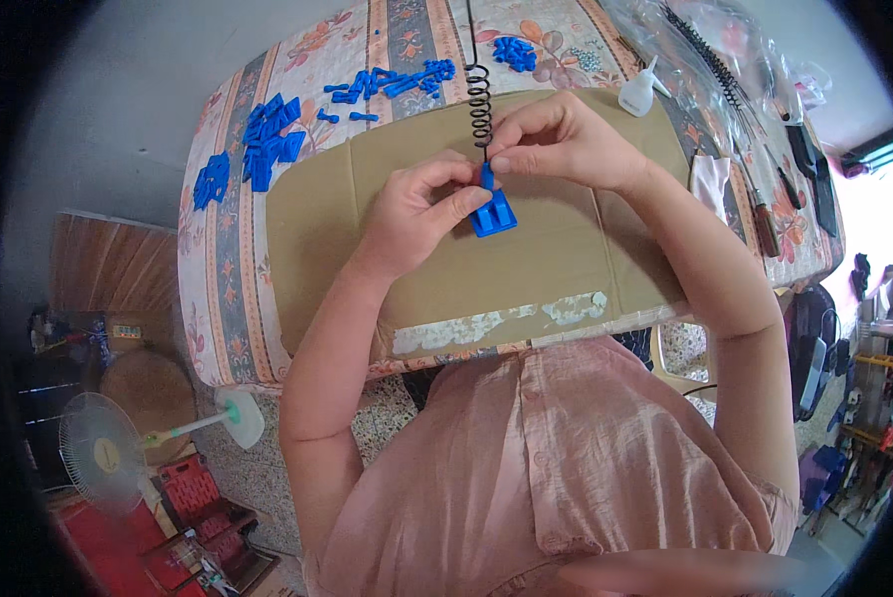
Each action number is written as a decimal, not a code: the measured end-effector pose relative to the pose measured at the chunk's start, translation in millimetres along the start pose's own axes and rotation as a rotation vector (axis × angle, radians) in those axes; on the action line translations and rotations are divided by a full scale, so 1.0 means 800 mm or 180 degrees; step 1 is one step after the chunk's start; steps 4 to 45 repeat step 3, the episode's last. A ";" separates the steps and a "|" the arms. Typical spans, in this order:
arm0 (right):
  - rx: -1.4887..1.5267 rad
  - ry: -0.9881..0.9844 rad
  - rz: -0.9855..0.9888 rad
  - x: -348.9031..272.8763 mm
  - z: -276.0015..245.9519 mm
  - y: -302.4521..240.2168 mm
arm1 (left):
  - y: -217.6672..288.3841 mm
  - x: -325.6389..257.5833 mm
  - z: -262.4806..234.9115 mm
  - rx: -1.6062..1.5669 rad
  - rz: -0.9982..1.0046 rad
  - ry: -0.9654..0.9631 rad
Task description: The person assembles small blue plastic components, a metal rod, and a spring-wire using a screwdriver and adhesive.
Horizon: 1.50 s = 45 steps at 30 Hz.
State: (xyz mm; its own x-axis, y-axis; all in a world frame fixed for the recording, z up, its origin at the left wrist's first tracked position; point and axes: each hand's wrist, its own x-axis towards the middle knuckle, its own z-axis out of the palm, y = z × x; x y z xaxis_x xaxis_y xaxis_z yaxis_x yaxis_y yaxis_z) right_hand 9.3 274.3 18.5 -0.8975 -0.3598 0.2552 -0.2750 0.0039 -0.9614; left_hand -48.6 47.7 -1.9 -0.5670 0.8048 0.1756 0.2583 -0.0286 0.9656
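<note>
A blue plastic piece with a flat, slotted base [495,221] stands over the cardboard in front of me. My left hand [421,209] is closed, its thumb and fingers pinching the narrow upper part of that piece. From the other side, the thumb and index finger of my right hand [556,149] press together at the top of the piece. There the lower end of a black coiled wire [479,107] meets it. The coil rises straight up and its wire runs out at the upper edge. My fingertips hide the exact joint.
Flat blue pieces [272,139] lie in heaps on the left of the flowered tablecloth [212,328]. Blue rods [396,82] and more small blue parts [514,54] lie at the back. A white squeeze bottle [638,93], a screwdriver [766,227] and plastic bags are on the right.
</note>
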 end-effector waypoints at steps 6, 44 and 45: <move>0.0107 -0.0009 0.0085 0.001 -0.003 0.001 | 0.004 0.002 -0.002 0.0173 0.0045 -0.0094; 0.0107 -0.0009 0.0085 0.001 -0.003 0.001 | 0.004 0.002 -0.002 0.0173 0.0045 -0.0094; 0.0107 -0.0009 0.0085 0.001 -0.003 0.001 | 0.004 0.002 -0.002 0.0173 0.0045 -0.0094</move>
